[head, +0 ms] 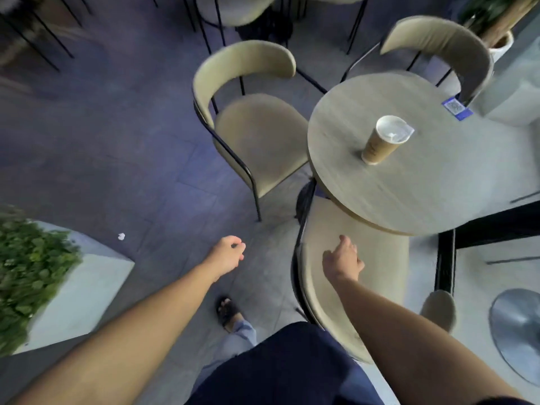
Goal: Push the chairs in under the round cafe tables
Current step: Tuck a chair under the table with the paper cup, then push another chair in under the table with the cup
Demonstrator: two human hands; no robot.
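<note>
Chairs ring the round worktop on three sides. The nearest chair stands right under the right hand, its seat partly tucked beneath the worktop's near edge and its curved backrest close against the person's body. That hand hovers over the seat with its fingers loosely curled downward and gripping nothing; whether it touches the cushion I cannot tell. The left hand hangs over bare floor, well apart from the right, fingers curled loosely in and empty. Ahead of the left hand a second chair sits pulled out, its seat edge just meeting the worktop's rim. Beyond the right hand, a paper cup stands on the worktop, and a third chair stands at the far side.
</note>
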